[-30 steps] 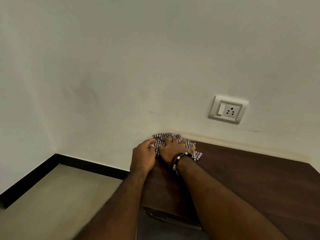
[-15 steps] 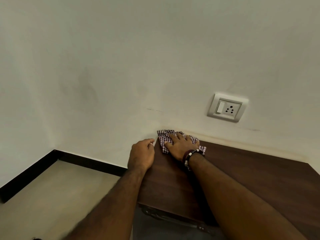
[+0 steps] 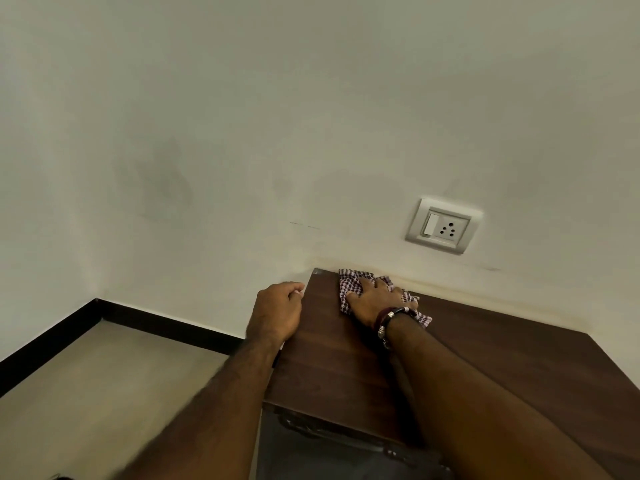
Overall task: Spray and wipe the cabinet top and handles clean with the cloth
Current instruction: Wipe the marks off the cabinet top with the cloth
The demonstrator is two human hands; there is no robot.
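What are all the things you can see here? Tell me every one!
cloth: one, purple and white checked, far left corner of the cabinet top, against the wall
cabinet top: one, dark brown wood, lower right
handle: one, dark, on the cabinet front below the top
wall socket: one, white, on the wall above the cabinet
wall: cream
skirting: black, along the floor
floor: grey-beige, lower left
bracelets: dark with silver beads, right wrist
left hand: at the cabinet's left edge
right hand: flat on the cloth
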